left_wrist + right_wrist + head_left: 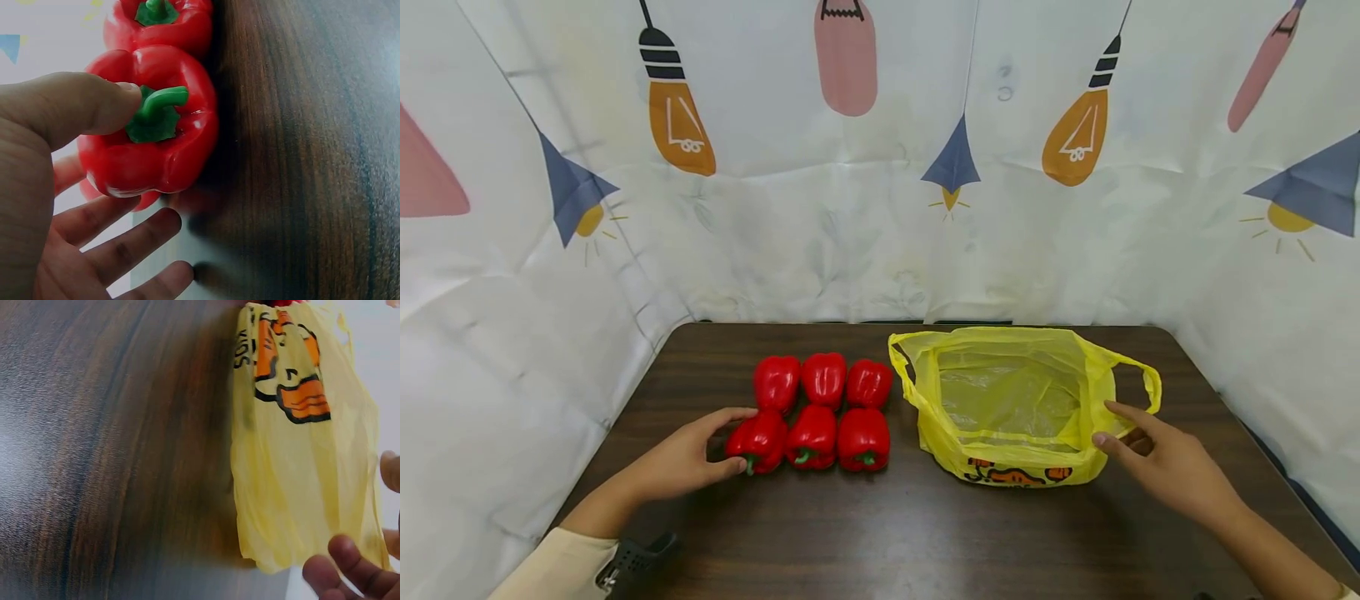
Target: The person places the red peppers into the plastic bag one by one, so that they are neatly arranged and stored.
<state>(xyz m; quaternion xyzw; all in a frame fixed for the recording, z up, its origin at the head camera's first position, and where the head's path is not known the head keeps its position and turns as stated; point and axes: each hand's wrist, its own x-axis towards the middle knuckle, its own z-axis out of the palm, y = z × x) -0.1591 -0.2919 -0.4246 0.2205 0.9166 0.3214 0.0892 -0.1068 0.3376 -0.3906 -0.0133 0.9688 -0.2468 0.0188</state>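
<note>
Two rows of glossy red bell peppers with green stems stand on the left of the table. My left hand grips the front-left bell pepper, thumb beside its stem and index finger at its far side. In the left wrist view the thumb lies against that pepper's top; the other fingers spread below it. On the right, a yellow plastic bag stands with its mouth wide open. At its right front rim is my right hand, thumb and index fingertips apart, the other fingers loosely bent.
The dark wooden table runs back to a white curtain printed with lamps and bulbs. One bag handle loops out beyond the right hand, the other toward the peppers. Orange and black print marks the bag's front.
</note>
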